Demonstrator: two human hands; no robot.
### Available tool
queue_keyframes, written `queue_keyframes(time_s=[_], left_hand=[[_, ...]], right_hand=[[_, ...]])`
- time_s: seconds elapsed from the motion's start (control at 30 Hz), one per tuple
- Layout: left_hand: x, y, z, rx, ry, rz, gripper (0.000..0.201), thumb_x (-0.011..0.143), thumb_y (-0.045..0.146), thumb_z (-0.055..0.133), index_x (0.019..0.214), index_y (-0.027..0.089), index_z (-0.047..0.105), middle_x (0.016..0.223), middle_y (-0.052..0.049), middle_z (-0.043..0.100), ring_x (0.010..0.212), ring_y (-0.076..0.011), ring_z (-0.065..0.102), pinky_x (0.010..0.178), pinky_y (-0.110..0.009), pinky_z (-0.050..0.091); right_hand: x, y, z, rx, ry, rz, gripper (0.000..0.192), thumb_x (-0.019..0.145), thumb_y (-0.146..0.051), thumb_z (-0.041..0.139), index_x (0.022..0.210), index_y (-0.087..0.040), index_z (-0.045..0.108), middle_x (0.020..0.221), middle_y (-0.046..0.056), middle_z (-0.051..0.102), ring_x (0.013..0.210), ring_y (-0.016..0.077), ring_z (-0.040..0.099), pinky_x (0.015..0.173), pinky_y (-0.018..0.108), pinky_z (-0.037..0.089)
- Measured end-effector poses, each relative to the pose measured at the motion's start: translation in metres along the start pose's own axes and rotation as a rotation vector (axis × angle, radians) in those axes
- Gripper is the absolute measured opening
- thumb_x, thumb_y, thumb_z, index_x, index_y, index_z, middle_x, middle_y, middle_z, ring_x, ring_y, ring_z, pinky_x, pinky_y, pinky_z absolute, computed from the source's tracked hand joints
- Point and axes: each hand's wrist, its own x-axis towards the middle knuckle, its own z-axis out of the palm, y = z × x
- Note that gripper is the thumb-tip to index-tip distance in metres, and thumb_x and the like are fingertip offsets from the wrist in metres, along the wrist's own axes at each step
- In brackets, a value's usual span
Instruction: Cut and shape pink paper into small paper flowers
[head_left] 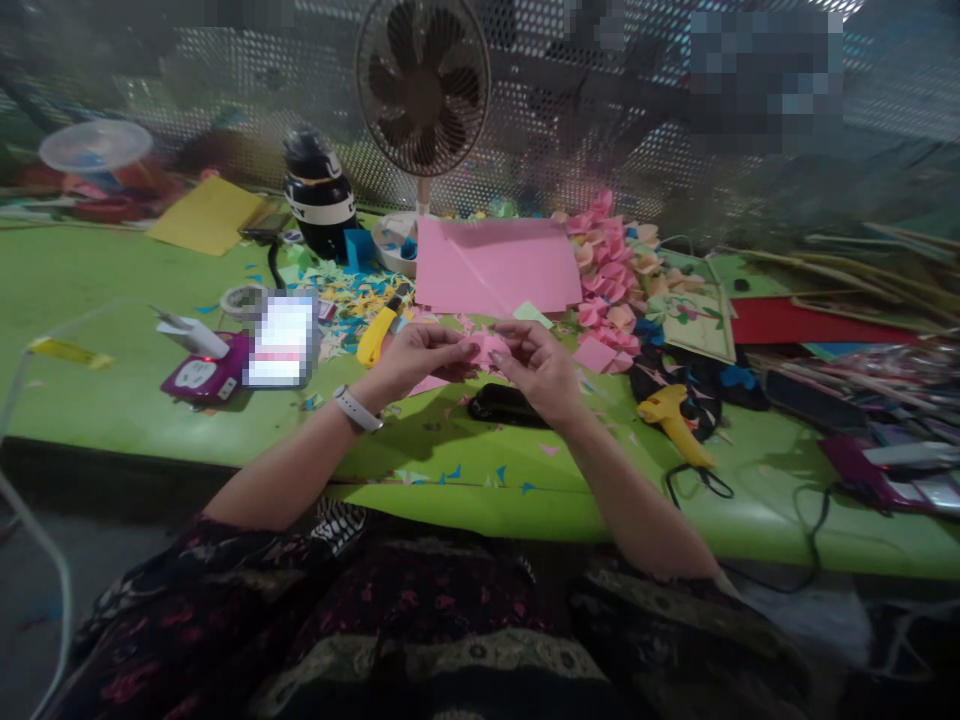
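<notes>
Between the fingertips of both hands is a small pink paper piece (491, 347), held above the green table. My left hand (424, 358) pinches its left side, and my right hand (536, 368) grips its right side; the fingers partly cover its shape. Just below my right hand lies a black object (502, 403), possibly a stapler. Large pink paper sheets (495, 265) are stacked beyond the hands. A yellow box cutter (379, 330) rests to the left of my left hand, beside colourful paper scraps (345, 285).
A heap of pink paper flowers (606, 265) sits at the back right. Rightward lies a yellow glue gun (667, 415) with a black cord. A lit phone (281, 340) and purple power strip (202, 378) are at left. A fan (424, 85) and black bottle (321, 200) stand behind.
</notes>
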Motion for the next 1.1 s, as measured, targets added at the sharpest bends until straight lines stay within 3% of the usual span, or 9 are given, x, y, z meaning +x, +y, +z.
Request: queue_keyframes(time_s=[0.6, 1.1], left_hand=[[0.0015, -0.0011, -0.0048, 0.04, -0.042, 0.049, 0.028, 0.072, 0.04, 0.084, 0.085, 0.016, 0.074, 0.081, -0.008, 0.077, 0.074, -0.0181, 0.074, 0.071, -0.03, 0.062], [-0.0011, 0.0057, -0.0031, 0.115, -0.024, -0.019, 0.025, 0.076, 0.034, 0.079, 0.086, 0.013, 0.071, 0.084, -0.008, 0.077, 0.072, -0.0152, 0.073, 0.069, -0.026, 0.06]], right_hand=[[0.0008, 0.0031, -0.0008, -0.013, 0.008, 0.031, 0.038, 0.077, -0.038, 0.076, 0.108, -0.022, 0.06, 0.077, -0.001, 0.063, 0.068, 0.0133, 0.059, 0.065, 0.03, 0.052], [0.0026, 0.0066, 0.0, -0.014, 0.008, 0.018, 0.037, 0.077, -0.037, 0.075, 0.107, -0.022, 0.06, 0.072, -0.003, 0.057, 0.064, 0.0125, 0.054, 0.061, 0.029, 0.047]])
